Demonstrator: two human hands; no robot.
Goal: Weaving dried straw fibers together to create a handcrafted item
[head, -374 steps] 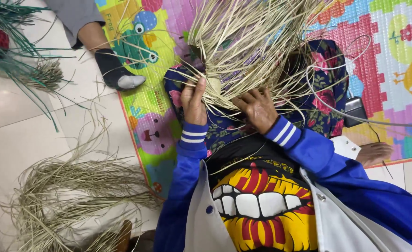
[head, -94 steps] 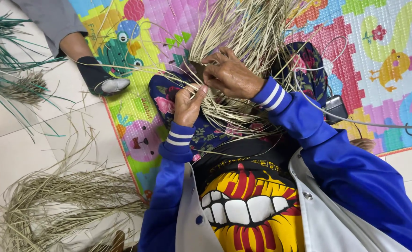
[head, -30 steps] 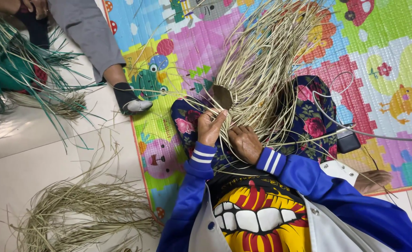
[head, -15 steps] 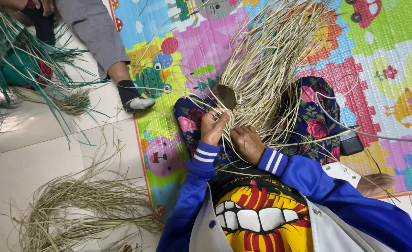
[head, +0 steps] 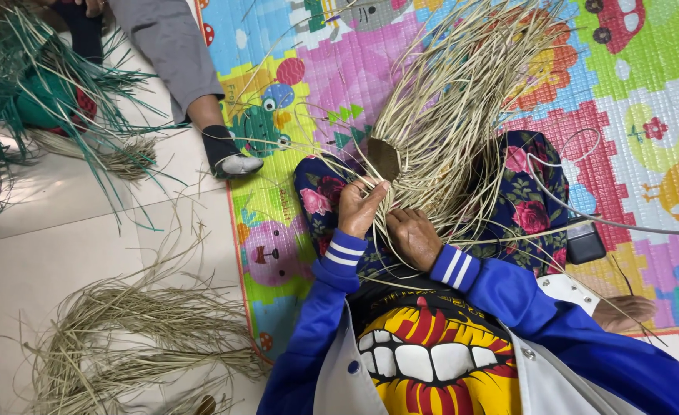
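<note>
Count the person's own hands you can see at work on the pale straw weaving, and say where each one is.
2. The left hand grips strands at the weaving's lower left edge. The right hand presses strands beside it, just below the bundle. No other hand touches it.
</note>
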